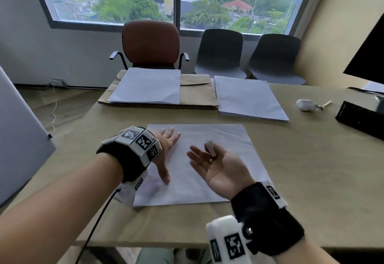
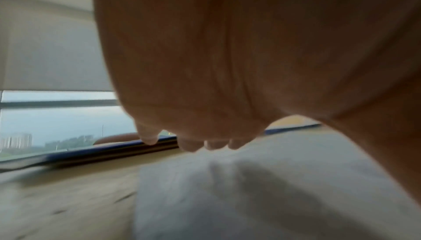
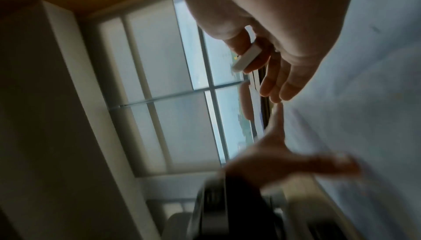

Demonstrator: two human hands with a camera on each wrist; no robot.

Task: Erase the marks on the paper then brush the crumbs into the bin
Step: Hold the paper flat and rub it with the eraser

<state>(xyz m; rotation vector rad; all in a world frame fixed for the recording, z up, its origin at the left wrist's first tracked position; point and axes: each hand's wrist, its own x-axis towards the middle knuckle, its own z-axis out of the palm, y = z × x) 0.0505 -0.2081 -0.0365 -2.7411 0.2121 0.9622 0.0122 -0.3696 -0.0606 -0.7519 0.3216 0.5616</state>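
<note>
1. Two hands are working over a single white sheet of paper [image 1: 218, 155] that is lying flat on the tan desk [image 1: 311, 170], near its front edge.
2. The left hand [image 1: 166, 149] is resting palm-down on the sheet's left part, fingers straight and spread, thumb stretched out toward the person, holding nothing.
3. The right hand [image 1: 216, 166] is hovering above the middle of the sheet, palm turned up, and is pinching a small white eraser [image 1: 210, 147] between thumb and forefinger while the other fingers are stretching out loosely.
4. The right wrist view is showing the same eraser [image 3: 247, 58] nipped at the fingertips, with the paper [image 3: 364, 99] behind it.
5. In the blurred left wrist view, the fingertips [image 2: 191, 145] are touching the sheet [image 2: 250, 199].
6. I cannot tell whether any marks or crumbs are sitting on the paper.
7. Farther back, two stacks of white sheets [image 1: 145, 86] are lying side by side, the left one on brown envelopes [image 1: 197, 95].
8. A white earbud case [image 1: 305, 105] is sitting toward the right, beside a black box [image 1: 359, 118].
</note>
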